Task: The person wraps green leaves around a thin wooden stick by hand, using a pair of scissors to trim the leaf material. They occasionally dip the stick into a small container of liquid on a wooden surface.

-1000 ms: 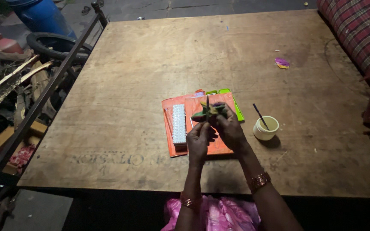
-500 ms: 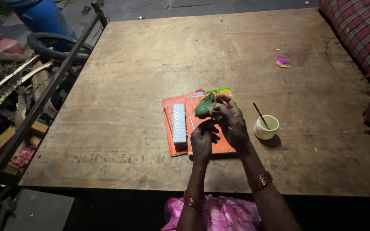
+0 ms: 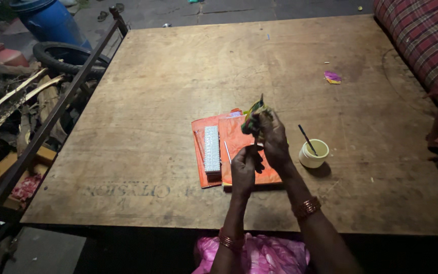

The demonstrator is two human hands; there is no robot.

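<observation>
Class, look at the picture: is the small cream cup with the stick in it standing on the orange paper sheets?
No. The cream cup stands on the bare wooden table, to the right of the orange sheets and apart from them.

Wearing stacked copper-toned bangles just below the right hand [image 3: 275,143], at the wrist, and a similar banded set lower down behind the left hand [image 3: 244,170]. Leaving both forearms bare of sleeves. Showing glossy bright pink cloth beneath the elbows, well behind both hands.

Worn plywood table [image 3: 178,76], dim light, concrete floor [image 3: 219,7], checked cushion [image 3: 422,35]
</observation>
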